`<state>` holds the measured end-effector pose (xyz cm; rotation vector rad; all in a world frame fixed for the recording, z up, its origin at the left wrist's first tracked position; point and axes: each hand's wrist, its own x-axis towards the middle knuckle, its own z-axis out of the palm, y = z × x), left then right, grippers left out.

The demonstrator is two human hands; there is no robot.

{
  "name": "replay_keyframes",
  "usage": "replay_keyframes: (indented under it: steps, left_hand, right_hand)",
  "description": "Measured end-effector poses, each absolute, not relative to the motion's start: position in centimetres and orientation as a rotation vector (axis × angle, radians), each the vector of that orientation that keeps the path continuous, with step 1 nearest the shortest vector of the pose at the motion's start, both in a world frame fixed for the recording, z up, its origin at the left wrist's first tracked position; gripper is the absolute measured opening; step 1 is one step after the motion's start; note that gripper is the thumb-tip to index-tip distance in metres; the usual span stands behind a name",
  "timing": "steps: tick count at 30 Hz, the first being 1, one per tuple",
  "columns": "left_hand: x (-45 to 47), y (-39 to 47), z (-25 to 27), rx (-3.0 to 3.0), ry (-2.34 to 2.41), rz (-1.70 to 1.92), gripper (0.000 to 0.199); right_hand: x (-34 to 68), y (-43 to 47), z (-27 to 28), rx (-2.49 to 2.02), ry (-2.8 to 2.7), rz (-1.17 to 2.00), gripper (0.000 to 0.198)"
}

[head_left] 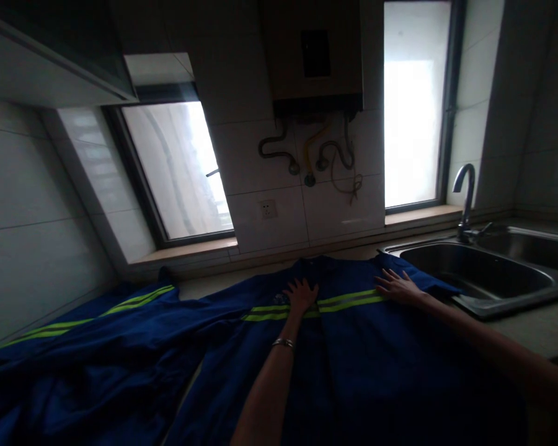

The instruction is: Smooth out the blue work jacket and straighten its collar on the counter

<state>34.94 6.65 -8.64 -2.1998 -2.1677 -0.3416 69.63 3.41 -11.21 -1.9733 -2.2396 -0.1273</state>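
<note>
A dark blue work jacket (pixel 353 347) with yellow-green and grey reflective stripes lies spread on the counter, its collar toward the wall. My left hand (pixel 301 295) rests flat on the chest near the front opening, fingers spread, a bracelet on the wrist. Farther right, my right hand (pixel 397 286) lies open on the other side of the chest, at the end of the stripe. One sleeve stretches to the left; at the right, some blue cloth reaches over the sink's edge. More blue cloth (pixel 93 371) with the same stripes lies bunched on the left.
A double steel sink (pixel 474 266) with a curved faucet (pixel 465 198) stands at the right. On the tiled wall hang a water heater (pixel 314 56) with pipes and, below, a socket (pixel 268 209). Two windows (pixel 177 167) let in light. A cabinet (pixel 51 56) overhangs the upper left.
</note>
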Motion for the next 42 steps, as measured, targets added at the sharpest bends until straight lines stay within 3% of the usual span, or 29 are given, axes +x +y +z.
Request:
replay_keyframes:
  steps: [4, 8, 16, 21, 25, 36, 42]
  left_hand:
    - [34.8, 5.9, -7.6, -2.148, -2.066, -0.625, 0.057]
    - [32.7, 4.4, -7.1, -2.204, -1.956, -0.537, 0.047]
    - [23.8, 0.9, -7.9, -2.478, -1.883, 0.022, 0.058]
    - [22.7, 0.7, -8.1, -2.501, -1.931, -0.014, 0.059]
    - [22.8, 1.7, -8.1, -2.461, -1.953, -0.007, 0.058]
    - [21.9, 5.5, -9.3, -2.483, -1.847, 0.019, 0.059]
    - [22.9, 3.6, -8.7, -2.318, -1.668, -0.157, 0.048]
  right_hand:
    - [71.0, 2.1, -12.3, -1.98, -2.278, -0.016, 0.054]
    - [71.0, 2.2, -11.9, -1.962, -2.247, -0.012, 0.052]
    - [65.6, 1.9, -10.3, -1.9, -2.174, -0.224, 0.054]
    - [58.8, 2.2, -11.0, -1.884, -2.247, 0.072, 0.058]
    - [57.7, 4.2, -11.3, -1.898, -2.273, 0.129, 0.061]
    - [57.6, 8.3, -10.9, -1.885, -2.357, 0.038, 0.059]
    - [57.2, 7.1, -10.4, -1.883, -2.36, -0.077, 0.054]
